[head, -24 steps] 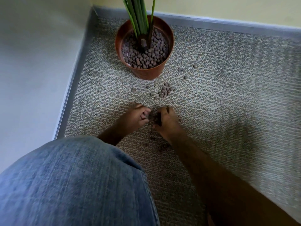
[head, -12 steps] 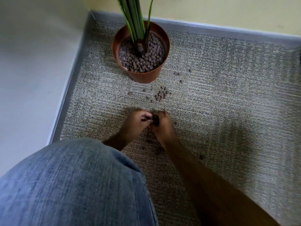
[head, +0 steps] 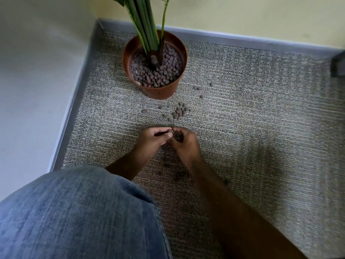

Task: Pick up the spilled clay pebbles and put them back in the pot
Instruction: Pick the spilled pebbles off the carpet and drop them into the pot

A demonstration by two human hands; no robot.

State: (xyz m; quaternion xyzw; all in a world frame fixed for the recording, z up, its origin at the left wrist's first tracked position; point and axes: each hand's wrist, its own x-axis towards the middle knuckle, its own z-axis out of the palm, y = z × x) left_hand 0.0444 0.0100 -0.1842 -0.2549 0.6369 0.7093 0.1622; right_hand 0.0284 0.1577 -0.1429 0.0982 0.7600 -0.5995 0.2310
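Observation:
A terracotta pot [head: 158, 92] with green stalks stands in the carpet's far corner, filled with brown clay pebbles. Spilled pebbles [head: 179, 112] lie in a small cluster on the carpet in front of it, with a few strays [head: 197, 88] to the right. My two hands meet just below that cluster. My right hand [head: 184, 144] is cupped round a heap of gathered pebbles [head: 177, 135]. My left hand [head: 152, 140] pinches a pebble at its fingertips, right against the right hand's heap. More pebbles [head: 180, 174] lie blurred on the carpet under my right wrist.
Grey patterned carpet [head: 252, 128] runs to a grey skirting along the yellow back wall and the pale left wall. My knee in blue denim [head: 80, 215] fills the lower left. A dark object [head: 338, 65] sits at the right edge.
Both hands have lifted slightly off the carpet and closed together, with more pebbles now in the right hand. The view has tilted, so the pot sits lower in frame.

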